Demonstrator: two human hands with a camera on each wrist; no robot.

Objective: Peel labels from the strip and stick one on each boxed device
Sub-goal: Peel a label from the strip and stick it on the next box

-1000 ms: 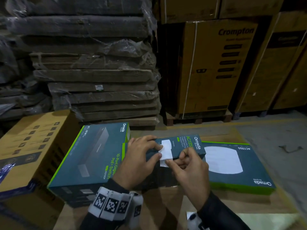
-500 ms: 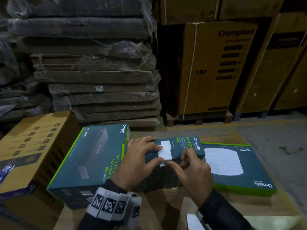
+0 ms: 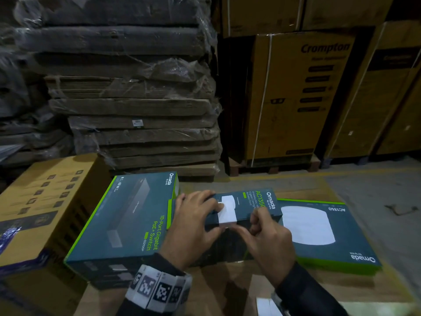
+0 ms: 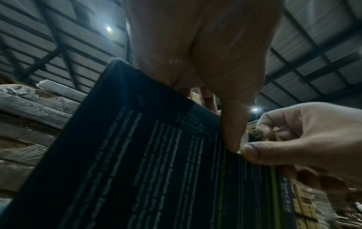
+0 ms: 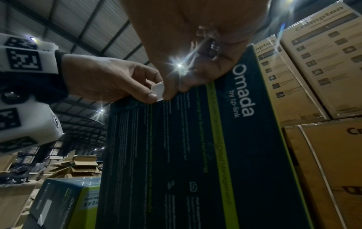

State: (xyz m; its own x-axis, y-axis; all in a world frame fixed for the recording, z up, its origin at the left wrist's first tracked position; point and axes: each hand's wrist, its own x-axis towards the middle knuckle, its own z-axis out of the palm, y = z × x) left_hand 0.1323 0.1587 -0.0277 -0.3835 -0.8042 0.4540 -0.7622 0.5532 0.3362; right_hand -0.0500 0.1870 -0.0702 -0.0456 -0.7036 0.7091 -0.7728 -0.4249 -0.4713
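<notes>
I hold the Omada access point box (image 3: 248, 207) upright on its edge on the counter (image 3: 218, 290), between the switch box (image 3: 123, 215) and a flat AC1350 box (image 3: 319, 229). My left hand (image 3: 193, 226) grips its top, thumb on the white label (image 3: 225, 212) folded over the edge. My right hand (image 3: 266, 240) pinches the label's lower end, fingers curled.

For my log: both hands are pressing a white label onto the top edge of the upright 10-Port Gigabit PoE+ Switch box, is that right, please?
Not quite. The upright box under the white label is the Omada AC1350 access point box, as the head view shows; the 10-Port switch box lies flat beside it. The rest holds: the left hand and right hand both work the label at its top edge.
</notes>
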